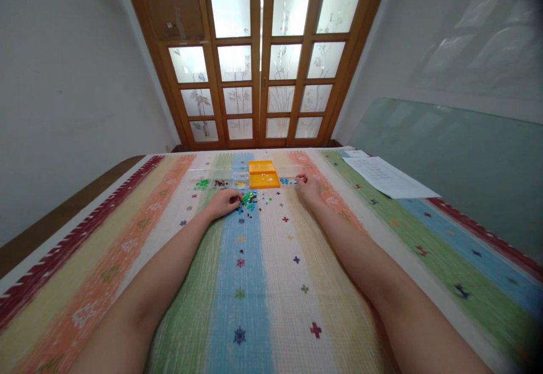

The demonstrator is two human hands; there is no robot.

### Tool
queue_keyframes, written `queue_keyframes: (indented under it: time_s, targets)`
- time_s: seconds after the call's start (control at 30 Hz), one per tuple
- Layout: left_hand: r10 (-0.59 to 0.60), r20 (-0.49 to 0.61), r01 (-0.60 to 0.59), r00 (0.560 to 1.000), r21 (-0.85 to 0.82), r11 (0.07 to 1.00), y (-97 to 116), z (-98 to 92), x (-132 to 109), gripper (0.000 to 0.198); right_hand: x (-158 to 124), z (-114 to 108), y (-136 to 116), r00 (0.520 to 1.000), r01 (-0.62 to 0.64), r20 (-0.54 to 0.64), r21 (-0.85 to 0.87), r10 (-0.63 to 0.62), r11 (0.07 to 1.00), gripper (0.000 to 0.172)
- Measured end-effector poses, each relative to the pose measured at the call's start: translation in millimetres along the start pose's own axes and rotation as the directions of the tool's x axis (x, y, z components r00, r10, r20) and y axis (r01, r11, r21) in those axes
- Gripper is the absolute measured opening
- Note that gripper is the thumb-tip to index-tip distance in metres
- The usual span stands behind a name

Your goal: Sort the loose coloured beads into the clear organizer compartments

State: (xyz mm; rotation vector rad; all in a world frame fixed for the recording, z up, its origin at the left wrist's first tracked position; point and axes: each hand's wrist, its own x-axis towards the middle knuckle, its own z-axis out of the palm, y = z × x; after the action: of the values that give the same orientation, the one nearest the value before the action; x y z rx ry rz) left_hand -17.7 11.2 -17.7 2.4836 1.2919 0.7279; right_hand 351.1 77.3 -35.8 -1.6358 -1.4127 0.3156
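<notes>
A heap of small green, blue and dark red pieces (249, 200) lies on the striped cloth, with a few strays around it. My left hand (224, 203) rests at its left edge, thumb and fingertips pinched together; whatever they hold is too small to make out. Farther right, my right hand (309, 189) is closed in a pinch at the right end of a clear box holding blue pieces (288, 181). Between the hands stands an open orange box (262, 167) with white bits inside. Clear compartments to its left hold green pieces (202, 184), brown pieces (220, 183) and yellow pieces (240, 184).
A striped, patterned tablecloth (241, 317) covers the table. White paper sheets (388, 177) lie at the right, beside a pale glass panel (458, 147) near the wall. Wooden doors with glass panes (261, 57) stand behind the table.
</notes>
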Motion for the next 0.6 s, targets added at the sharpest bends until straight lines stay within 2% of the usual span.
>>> queue_keyframes:
  time_s: [0.37,0.6]
  targets:
    - [-0.043,-0.028,0.041,0.999,-0.078,0.996,-2.9,0.1,0.1,0.017,-4.6,1.3,-4.5,0.998,0.059,0.035,0.013,-0.06,0.998,0.029]
    - [-0.122,-0.143,0.104,0.982,-0.13,0.986,-8.1,-2.0,-0.3,0.021,-5.7,3.9,-2.8,0.993,0.099,0.058,0.004,-0.099,0.995,0.029]
